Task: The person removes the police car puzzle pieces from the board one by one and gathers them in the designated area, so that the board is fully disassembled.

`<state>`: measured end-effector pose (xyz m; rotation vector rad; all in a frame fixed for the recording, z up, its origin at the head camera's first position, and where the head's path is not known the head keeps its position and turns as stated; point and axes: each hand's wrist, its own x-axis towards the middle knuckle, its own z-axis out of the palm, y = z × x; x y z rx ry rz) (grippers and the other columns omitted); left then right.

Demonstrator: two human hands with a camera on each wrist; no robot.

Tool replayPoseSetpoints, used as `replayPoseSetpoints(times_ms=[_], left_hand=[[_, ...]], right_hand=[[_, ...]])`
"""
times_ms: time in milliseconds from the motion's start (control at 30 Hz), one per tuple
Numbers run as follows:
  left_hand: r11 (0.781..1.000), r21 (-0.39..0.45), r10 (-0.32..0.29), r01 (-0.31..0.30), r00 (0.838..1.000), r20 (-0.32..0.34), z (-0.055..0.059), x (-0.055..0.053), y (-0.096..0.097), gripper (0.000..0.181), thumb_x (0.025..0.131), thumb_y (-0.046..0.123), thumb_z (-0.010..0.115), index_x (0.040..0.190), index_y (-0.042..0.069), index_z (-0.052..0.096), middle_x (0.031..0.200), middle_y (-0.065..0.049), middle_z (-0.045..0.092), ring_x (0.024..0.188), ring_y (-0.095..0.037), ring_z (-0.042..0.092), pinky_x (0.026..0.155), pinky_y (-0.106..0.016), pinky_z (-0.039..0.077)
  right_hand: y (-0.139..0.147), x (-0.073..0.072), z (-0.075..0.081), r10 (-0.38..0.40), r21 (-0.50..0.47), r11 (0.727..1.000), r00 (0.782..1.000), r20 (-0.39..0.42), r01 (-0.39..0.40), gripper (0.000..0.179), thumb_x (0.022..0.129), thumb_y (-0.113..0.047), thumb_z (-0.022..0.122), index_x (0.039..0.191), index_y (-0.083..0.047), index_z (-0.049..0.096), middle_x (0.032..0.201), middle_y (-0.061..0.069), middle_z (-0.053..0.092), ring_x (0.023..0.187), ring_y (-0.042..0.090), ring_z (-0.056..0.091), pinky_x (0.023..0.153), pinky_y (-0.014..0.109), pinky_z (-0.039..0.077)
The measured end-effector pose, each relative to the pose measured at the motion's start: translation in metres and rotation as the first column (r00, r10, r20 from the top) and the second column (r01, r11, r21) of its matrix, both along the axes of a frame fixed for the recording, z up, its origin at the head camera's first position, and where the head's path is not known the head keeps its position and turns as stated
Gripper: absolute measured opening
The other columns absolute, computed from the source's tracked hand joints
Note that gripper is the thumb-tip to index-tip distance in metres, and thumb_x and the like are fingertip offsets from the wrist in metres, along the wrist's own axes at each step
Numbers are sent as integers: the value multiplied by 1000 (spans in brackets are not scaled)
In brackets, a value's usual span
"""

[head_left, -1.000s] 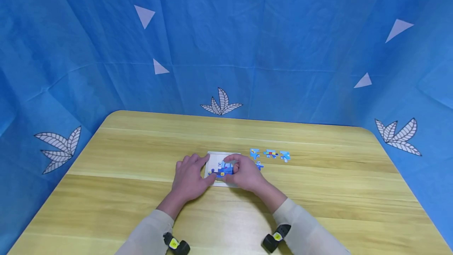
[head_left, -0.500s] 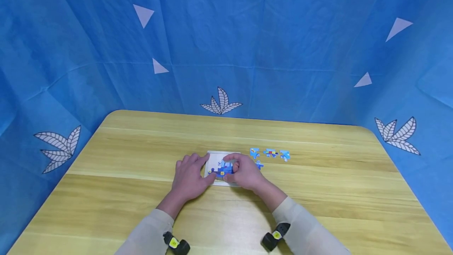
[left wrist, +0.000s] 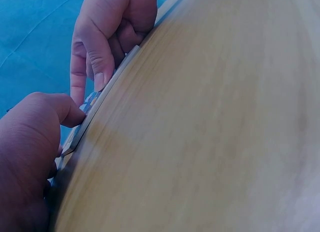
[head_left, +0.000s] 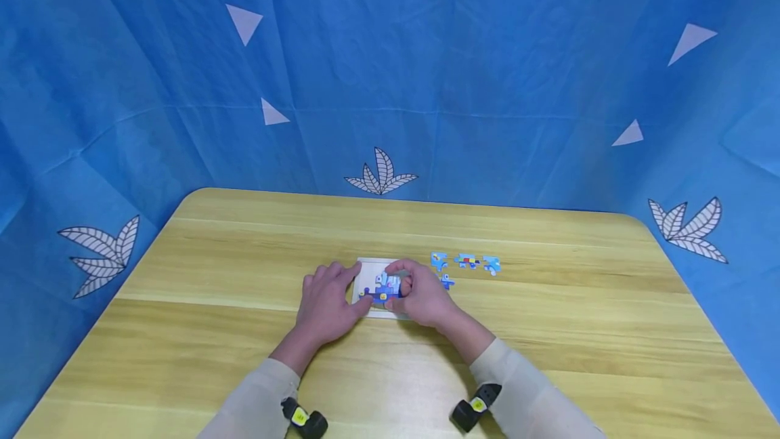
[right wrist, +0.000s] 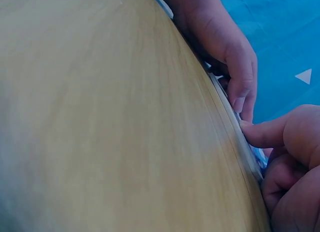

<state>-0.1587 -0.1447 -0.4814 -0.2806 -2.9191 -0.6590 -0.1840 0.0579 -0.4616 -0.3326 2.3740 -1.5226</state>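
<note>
A white puzzle tray (head_left: 364, 279) lies flat on the table, with blue vehicle-picture jigsaw pieces (head_left: 382, 295) in its lower middle. My left hand (head_left: 326, 303) holds the tray's left side, the thumb over its front part by the pieces and the other fingers along the edge. My right hand (head_left: 425, 295) reaches over the tray's right side. Its thumb and index finger are curled round a blue jigsaw piece (head_left: 394, 283); the hand hides the tray's right part. In the left wrist view the right fingertips (left wrist: 99, 81) point down at the pieces.
Loose jigsaw pieces lie right of the tray: one light blue (head_left: 439, 261), one with coloured blocks (head_left: 467, 261), one blue at the right (head_left: 491, 264), and one partly behind the right hand (head_left: 447, 281). A blue curtain (head_left: 390, 73) hangs behind the wooden table (head_left: 548, 303).
Both hands stay almost in the same place on the tray. The right fingers make only a slight shift, and the head view has tilted a little.
</note>
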Motion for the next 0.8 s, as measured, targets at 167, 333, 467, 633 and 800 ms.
replayPoseSetpoints(times_ms=[167, 333, 467, 633, 800], left_hand=[[1000, -3, 1, -1, 1000, 5, 1, 0, 0, 71, 87, 52, 67, 143, 10, 57, 105, -1, 56, 94, -22, 43, 77, -39, 29], [1000, -6, 0, 0, 1000, 5, 2, 1, 1, 72, 87, 53, 67, 143, 10, 56, 106, -1, 56, 94, -22, 43, 77, -39, 29], [1000, -4, -2, 2, 1000, 3, 3, 1, 1, 71, 87, 52, 67, 143, 9, 56, 106, -1, 56, 94, -22, 43, 76, -38, 28], [1000, -4, -7, 7, 1000, -3, 2, 1, 0, 70, 87, 52, 66, 143, 10, 57, 106, -1, 56, 94, -22, 43, 76, -38, 28], [1000, -3, -11, 11, 1000, -4, 1, 1, 0, 70, 88, 52, 65, 143, 9, 57, 105, -1, 56, 93, -21, 43, 76, -38, 28]], right_hand=[[0, 0, 0, 9, 5, 1000, 1000, 5, -9, 50, 79, 5, 81, 122, -10, 60, 65, 0, 42, 58, 16, 41, 57, 30, 35], [1, -1, 0, 23, -16, 1000, 1000, 8, -23, 50, 79, 6, 80, 122, -9, 60, 65, 0, 40, 58, 16, 40, 60, 31, 37], [2, -1, 1, 29, -29, 999, 1000, 2, -29, 51, 79, 7, 80, 122, -9, 59, 65, 0, 41, 58, 16, 41, 61, 31, 39], [2, -1, 1, 26, -37, 999, 1000, -1, -26, 52, 78, 8, 80, 123, -9, 59, 65, 1, 42, 58, 16, 40, 60, 31, 38], [2, 0, 0, 18, -57, 998, 1000, 18, -17, 52, 79, 9, 79, 123, -9, 59, 66, 1, 40, 57, 16, 38, 58, 30, 36]])
